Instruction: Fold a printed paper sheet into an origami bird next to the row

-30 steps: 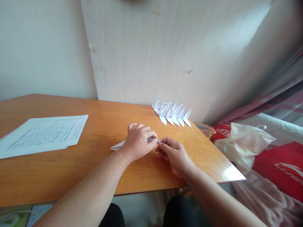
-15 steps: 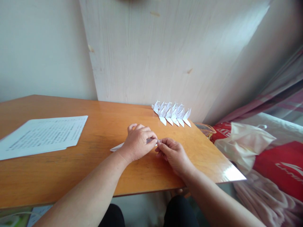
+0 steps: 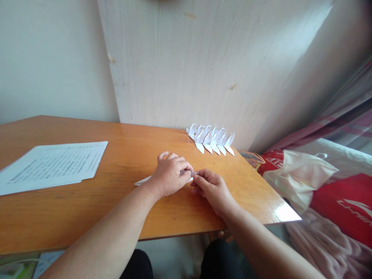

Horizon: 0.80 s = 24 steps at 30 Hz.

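Note:
A narrow folded piece of white paper [image 3: 143,181] lies low over the wooden table, mostly covered by my left hand [image 3: 171,176]. That hand is closed over it, thumb and index finger pinching near its right end. Fingertips of my right hand [image 3: 209,185] pinch the right tip of the same paper, almost touching the left thumb. The exact fold at the fingertips is too small to make out. Beyond the hands stand several folded white paper pieces [image 3: 214,141] with pointed upright ends, set in two rows.
A stack of printed sheets [image 3: 58,166] rests on the left of the wooden table [image 3: 116,209]. A pale panel [image 3: 174,69] rises behind the table. Past the right edge are a cream bag [image 3: 302,174], a red bag [image 3: 345,201] and pink cloth [image 3: 314,244].
Almost nothing differs. Both hands keep their pinch on the folded paper, and the view has shifted very slightly.

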{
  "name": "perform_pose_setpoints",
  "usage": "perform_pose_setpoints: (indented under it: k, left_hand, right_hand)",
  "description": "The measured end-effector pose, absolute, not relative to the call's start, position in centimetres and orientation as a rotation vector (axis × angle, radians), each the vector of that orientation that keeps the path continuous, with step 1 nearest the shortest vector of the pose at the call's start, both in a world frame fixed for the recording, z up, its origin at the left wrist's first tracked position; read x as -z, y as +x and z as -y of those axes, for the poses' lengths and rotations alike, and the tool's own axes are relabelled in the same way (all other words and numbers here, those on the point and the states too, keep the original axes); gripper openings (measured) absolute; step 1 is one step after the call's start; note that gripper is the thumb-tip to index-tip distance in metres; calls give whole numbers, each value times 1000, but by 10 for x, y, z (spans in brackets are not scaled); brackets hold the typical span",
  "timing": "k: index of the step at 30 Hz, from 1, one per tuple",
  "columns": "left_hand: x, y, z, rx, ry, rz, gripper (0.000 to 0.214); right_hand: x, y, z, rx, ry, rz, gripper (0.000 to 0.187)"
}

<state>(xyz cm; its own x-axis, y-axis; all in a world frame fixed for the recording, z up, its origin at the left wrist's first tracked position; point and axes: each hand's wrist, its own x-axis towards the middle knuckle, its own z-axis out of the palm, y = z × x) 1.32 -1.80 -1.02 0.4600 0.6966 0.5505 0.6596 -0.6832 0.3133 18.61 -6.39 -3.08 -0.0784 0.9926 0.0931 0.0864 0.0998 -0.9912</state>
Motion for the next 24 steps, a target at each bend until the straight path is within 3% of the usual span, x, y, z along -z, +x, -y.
perform_pose_setpoints:
  k: [13, 24]
  left_hand:
    - [10, 10, 18, -918, 2591, -1148, 10]
    - [11, 9, 18, -874, 2573, -1115, 11]
  right_hand:
    - [30, 188, 67, -1181, -1163, 1346, 17]
    - [33, 189, 65, -1164, -1145, 1350, 26]
